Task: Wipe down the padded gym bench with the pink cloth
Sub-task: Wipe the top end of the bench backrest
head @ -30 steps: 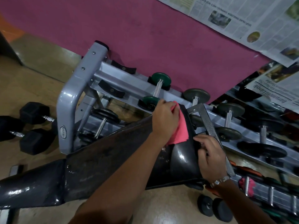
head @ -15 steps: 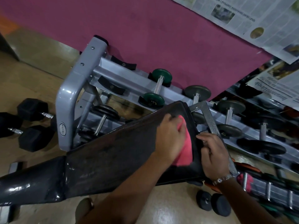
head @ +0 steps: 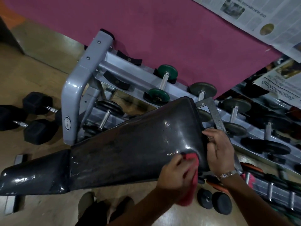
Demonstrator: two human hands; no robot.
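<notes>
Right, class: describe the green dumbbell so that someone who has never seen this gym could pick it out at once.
Start at the grey dumbbell rack standing against the magenta wall. Follow its top tier rightward from the rack's rounded end post. The green dumbbell is the first one there, just above the black bench pad; its end plates are green, while every neighbour's are grey or black.

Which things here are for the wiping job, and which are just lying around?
For the job:
pink cloth
padded bench
left hand holding the cloth
right hand steadying the bench end

Just lying around:
dumbbell rack
green dumbbell
black hex dumbbells
newspapers on the wall
</notes>
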